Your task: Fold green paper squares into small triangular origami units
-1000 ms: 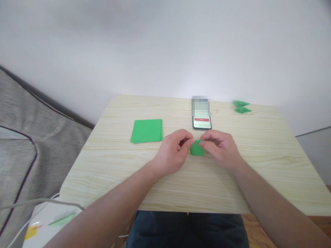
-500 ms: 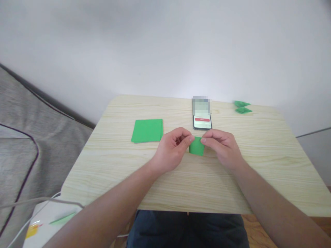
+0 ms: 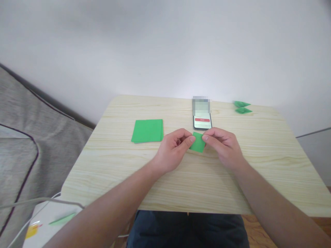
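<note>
A small green square of folded paper [image 3: 198, 142] is held between my two hands, just over the table in front of the phone. My left hand [image 3: 173, 148] pinches its left edge between thumb and fingers. On the opposite edge, the thumb and forefinger of my right hand [image 3: 224, 146] grip the paper near its upper right. The underside of the paper and some fingertips are hidden. To the left of my left hand lies a stack of green paper sheets [image 3: 148, 131].
A phone [image 3: 202, 121] with a lit screen lies behind my hands. Two folded green paper pieces [image 3: 243, 110] rest at the back right of the wooden table [image 3: 108, 165]. Lower left are a white surface, cables [image 3: 46, 199] and a grey sofa [image 3: 59, 148].
The green paper has shifted slightly up and turned, so its top edge now shows between my fingertips. Both hands keep their pinch and have hardly moved.
</note>
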Demonstrator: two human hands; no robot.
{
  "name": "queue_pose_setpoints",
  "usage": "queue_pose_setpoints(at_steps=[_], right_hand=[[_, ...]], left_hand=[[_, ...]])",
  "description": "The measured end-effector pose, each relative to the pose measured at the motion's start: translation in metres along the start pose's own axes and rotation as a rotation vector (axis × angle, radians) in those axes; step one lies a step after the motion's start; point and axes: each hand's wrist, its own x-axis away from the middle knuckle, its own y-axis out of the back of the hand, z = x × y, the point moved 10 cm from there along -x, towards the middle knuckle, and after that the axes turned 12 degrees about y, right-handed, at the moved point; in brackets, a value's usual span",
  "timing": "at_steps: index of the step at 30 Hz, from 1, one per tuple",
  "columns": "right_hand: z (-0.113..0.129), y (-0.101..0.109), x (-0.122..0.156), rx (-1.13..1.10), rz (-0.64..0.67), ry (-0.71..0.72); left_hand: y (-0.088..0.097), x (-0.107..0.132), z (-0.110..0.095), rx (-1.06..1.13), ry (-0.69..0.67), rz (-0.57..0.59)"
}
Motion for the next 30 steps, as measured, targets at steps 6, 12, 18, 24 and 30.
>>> queue_pose_setpoints(at_steps=[6,12,18,24,30], right_hand=[[-0.002,-0.002,0.001,-0.039,-0.009,-0.016],[-0.009,-0.001,0.002,-0.052,-0.014,-0.054],[-0.016,0.003,-0.001,-0.123,-0.044,-0.079],[-0.019,0.001,0.000,-0.113,-0.030,-0.102],[-0.018,-0.001,0.000,-0.114,-0.013,-0.097]], left_hand=[[0.003,0.003,-0.001,-0.133,-0.066,-0.061],[0.002,0.001,0.001,-0.108,-0.037,-0.039],[0.001,0.001,0.003,-0.135,-0.017,-0.021],[0.003,0.001,0.003,-0.130,-0.036,-0.041],[0.003,-0.002,0.005,-0.064,-0.023,-0.025]])
